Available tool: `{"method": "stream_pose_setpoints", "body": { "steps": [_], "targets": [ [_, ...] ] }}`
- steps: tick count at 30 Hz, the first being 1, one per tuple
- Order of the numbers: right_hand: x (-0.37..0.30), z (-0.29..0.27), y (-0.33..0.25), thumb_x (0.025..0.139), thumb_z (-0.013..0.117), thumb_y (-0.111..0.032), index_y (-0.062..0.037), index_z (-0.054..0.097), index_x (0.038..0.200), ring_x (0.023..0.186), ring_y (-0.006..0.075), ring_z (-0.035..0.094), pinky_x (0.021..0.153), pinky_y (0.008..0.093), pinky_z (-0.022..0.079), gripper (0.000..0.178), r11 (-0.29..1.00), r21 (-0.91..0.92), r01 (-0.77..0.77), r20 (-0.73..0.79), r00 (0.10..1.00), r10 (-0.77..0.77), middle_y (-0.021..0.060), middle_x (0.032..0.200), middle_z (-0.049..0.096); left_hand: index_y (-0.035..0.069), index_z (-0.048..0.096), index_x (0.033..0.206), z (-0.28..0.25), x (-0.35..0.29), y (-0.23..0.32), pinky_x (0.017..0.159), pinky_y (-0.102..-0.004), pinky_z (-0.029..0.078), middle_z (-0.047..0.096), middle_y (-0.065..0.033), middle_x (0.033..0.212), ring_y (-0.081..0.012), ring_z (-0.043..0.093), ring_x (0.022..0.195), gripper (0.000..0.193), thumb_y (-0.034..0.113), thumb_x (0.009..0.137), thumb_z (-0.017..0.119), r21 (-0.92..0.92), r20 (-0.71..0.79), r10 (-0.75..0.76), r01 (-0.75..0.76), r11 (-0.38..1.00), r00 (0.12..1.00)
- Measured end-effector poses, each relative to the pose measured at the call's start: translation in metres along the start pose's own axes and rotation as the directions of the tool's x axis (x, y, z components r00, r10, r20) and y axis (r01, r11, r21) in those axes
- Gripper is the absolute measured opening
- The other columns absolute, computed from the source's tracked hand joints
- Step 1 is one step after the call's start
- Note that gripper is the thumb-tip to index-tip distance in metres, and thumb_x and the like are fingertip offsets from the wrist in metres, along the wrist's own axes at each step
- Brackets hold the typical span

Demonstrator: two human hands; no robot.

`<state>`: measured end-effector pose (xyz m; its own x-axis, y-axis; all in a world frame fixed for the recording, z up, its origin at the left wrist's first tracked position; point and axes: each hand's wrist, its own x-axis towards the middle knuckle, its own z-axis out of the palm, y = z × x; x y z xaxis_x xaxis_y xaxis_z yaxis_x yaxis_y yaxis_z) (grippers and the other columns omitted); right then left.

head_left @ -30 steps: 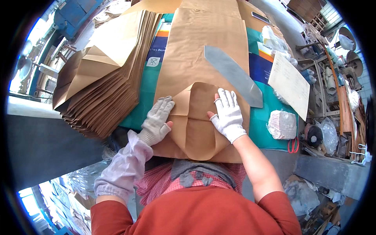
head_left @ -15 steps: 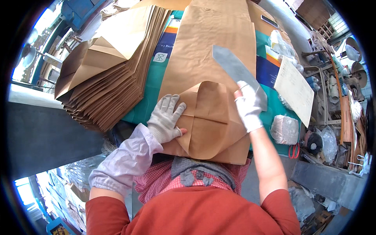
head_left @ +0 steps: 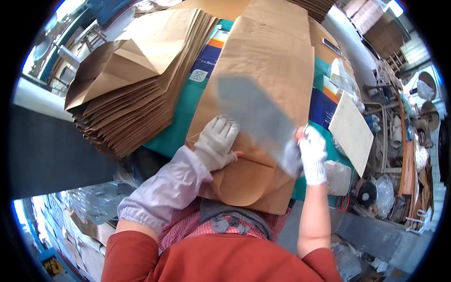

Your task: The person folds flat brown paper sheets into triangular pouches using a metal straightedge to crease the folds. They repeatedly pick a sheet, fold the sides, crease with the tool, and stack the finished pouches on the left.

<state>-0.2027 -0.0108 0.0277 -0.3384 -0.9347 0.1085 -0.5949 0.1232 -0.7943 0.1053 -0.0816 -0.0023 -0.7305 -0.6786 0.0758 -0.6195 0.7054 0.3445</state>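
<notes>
A brown kraft paper bag (head_left: pixel 246 185) lies before me, its folded near end showing a rounded flap and creases. My left hand (head_left: pixel 217 143), in a white glove with bare thumb tip, rests on the bag's left side, fingers close together and thumb out to the right. In my gloved right hand (head_left: pixel 311 151) is a flat grey plate (head_left: pixel 253 113) with an angled far end, gripped by its near right end. Motion blurs the plate, which slants over the bag and hides part of its folded end. More flat brown paper (head_left: pixel 272 56) stretches away beyond it.
At the left stands a fanned stack of brown paper bags (head_left: pixel 136 101). On the right are a pale board (head_left: pixel 351 134), a plastic-wrapped bundle (head_left: pixel 337 177), clear plastic (head_left: pixel 342 75) and red-handled scissors (head_left: pixel 343 203). A phone (head_left: pixel 331 46) lies at the far right.
The grey plate has swung left across the bag, from beside its folded end to over it. My left hand has drawn its fingers closer together, still on the paper.
</notes>
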Motion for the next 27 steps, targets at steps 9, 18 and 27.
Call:
{"method": "stream_pose_setpoints", "body": {
  "steps": [9, 18, 27],
  "targets": [
    [-0.047, 0.046, 0.004, 0.088, 0.077, -0.020, -0.0077, 0.069, 0.088, 0.076, 0.0306, 0.071, 0.069, 0.0404, 0.054, 0.015, 0.973, -0.224, 0.048, 0.205, 0.979, -0.001, 0.0118, 0.083, 0.073, -0.006, 0.059, 0.132, -0.016, -0.105, -0.016, 0.120, -0.0558, 0.037, 0.061, -0.0233, 0.138, -0.0453, 0.052, 0.136, 0.081, 0.044, 0.073, 0.080, 0.116, -0.246, -0.130, 0.163, 0.980, 0.960],
    [-0.035, 0.057, 0.000, 0.089, 0.076, -0.022, -0.0084, 0.068, 0.092, 0.083, 0.0329, 0.071, 0.072, 0.0423, 0.055, 0.016, 0.967, -0.246, 0.067, 0.270, 0.963, 0.002, 0.0133, 0.088, 0.073, -0.009, 0.062, 0.127, 0.011, -0.107, -0.001, 0.115, -0.0514, 0.045, 0.060, -0.0241, 0.140, -0.0433, 0.053, 0.135, 0.068, 0.015, 0.065, 0.079, 0.031, -0.255, 0.052, -0.045, 0.998, 0.966],
    [-0.044, 0.056, -0.002, 0.085, 0.075, -0.017, -0.0105, 0.066, 0.092, 0.083, 0.0369, 0.068, 0.071, 0.0474, 0.054, 0.013, 0.848, -0.403, 0.343, 0.190, 0.938, -0.289, 0.0142, 0.089, 0.068, -0.008, 0.061, 0.128, 0.007, -0.103, 0.000, 0.116, -0.0515, 0.043, 0.059, -0.0253, 0.139, -0.0439, 0.053, 0.135, 0.067, 0.012, 0.066, 0.079, -0.009, -0.214, 0.041, -0.044, 0.999, 0.976]
  ]
}}
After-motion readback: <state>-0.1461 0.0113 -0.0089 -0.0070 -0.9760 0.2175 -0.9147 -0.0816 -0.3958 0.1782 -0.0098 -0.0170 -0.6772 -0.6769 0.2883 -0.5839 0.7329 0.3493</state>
